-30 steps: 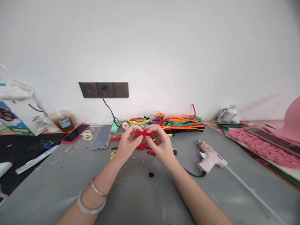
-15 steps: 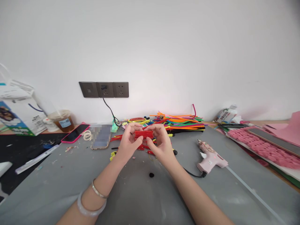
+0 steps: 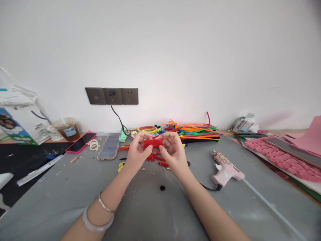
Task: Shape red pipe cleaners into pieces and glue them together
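Observation:
Between my two hands is a short bundle of red pipe cleaners (image 3: 153, 143), lying sideways. My left hand (image 3: 137, 150) pinches its left end with the thumb in front and the fingers curled behind. Its right end is gripped by my right hand (image 3: 173, 150), thumb also in front. Loose red pipe cleaners (image 3: 154, 158) lie on the table below and behind the hands. Beyond them spreads a pile of pipe cleaners in many colours (image 3: 198, 129). A small black pom-pom (image 3: 163, 188) rests on the table between my forearms.
A pink glue gun (image 3: 227, 171) with a long clear stick lies on the right. Two phones, one pink-edged (image 3: 81, 143) and one pale-edged (image 3: 108, 147), lie to the left, near a drink cup (image 3: 67, 130). Pink textured material (image 3: 281, 155) covers the far right.
My right thumb has shifted slightly right along the red bundle, and more of the bundle's front shows. Both hands stay in nearly the same place.

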`<action>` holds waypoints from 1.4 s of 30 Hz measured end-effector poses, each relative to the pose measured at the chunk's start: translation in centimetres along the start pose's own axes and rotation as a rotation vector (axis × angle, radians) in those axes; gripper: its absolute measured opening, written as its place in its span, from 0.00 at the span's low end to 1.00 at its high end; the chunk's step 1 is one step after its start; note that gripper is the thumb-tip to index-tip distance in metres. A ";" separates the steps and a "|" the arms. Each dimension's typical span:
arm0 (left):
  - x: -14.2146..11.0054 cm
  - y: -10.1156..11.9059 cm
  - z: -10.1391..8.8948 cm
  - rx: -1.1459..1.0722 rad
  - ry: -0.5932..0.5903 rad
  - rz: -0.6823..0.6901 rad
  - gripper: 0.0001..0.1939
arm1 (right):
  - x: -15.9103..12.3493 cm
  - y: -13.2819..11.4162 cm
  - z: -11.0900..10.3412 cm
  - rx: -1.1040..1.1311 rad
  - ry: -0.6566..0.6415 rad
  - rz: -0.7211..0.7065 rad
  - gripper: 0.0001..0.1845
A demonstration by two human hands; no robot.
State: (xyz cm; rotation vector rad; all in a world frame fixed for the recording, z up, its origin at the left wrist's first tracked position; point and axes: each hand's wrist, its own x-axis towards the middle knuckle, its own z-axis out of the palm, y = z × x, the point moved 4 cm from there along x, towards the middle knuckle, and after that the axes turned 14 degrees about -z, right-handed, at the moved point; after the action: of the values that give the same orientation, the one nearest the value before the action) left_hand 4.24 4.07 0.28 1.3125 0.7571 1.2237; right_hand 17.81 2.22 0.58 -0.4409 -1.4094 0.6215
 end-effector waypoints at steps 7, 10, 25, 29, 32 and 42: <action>0.0 0.0 0.1 0.031 0.001 0.034 0.10 | 0.0 0.1 0.0 0.002 0.002 0.006 0.13; 0.0 0.1 0.2 0.035 -0.006 0.038 0.09 | 0.0 0.2 0.0 0.015 -0.001 0.011 0.14; 0.0 -0.1 0.2 0.010 -0.063 0.022 0.10 | 0.1 0.3 -0.2 0.069 0.042 0.085 0.10; 0.0 0.0 0.2 0.020 -0.078 0.029 0.13 | 0.3 0.4 -0.4 0.120 0.085 0.135 0.10; 0.2 -0.2 0.0 -0.001 -0.048 0.023 0.12 | 0.3 0.5 -0.3 0.146 0.059 0.171 0.11; 0.4 -0.1 -0.5 0.017 0.081 0.046 0.14 | -0.1 0.8 -0.1 0.008 -0.043 0.171 0.13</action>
State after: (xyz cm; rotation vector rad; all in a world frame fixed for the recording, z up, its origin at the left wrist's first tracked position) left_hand 3.86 4.59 0.13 1.3072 0.8005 1.3159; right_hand 17.80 2.81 -0.02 -0.5483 -1.4194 0.7783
